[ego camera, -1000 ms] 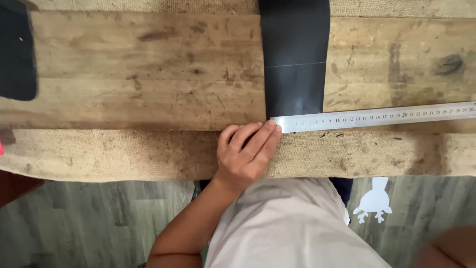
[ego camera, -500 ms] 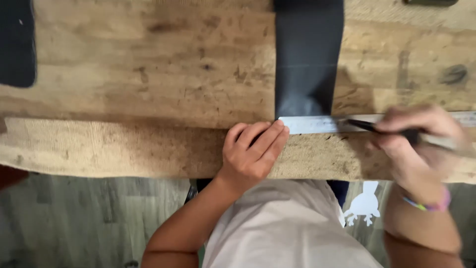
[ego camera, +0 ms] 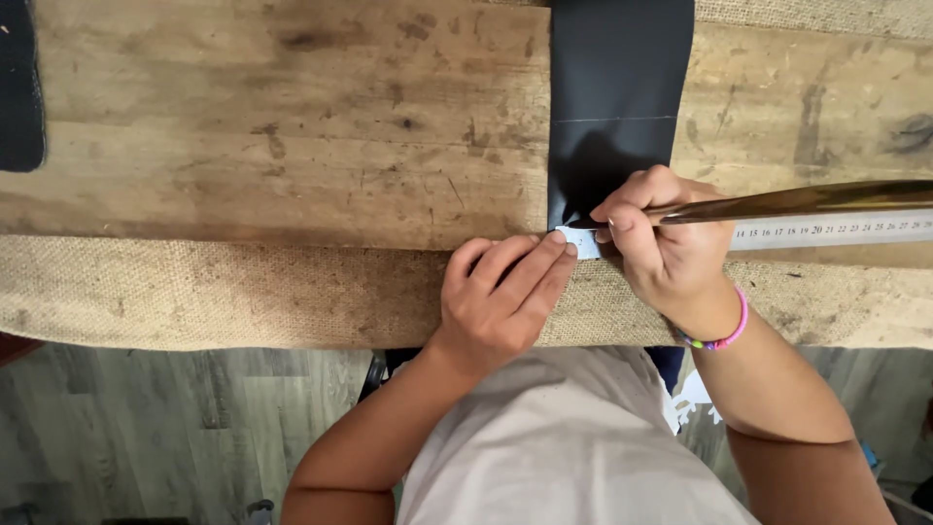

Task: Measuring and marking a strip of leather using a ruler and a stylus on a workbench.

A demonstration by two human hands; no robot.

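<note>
I'm pinning the ruler (ego camera: 826,230) with left fingers (ego camera: 525,267), right fingers (ego camera: 632,219) gripping the pen (ego camera: 777,202); slipping risks a crooked line on the dark strip (ego camera: 612,87).

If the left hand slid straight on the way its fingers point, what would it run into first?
The left hand points up and to the right. Its fingertips already lie on the end of the metal ruler. Just past that, it would probably meet the right hand, which holds a slim tool over the dark strip.
</note>
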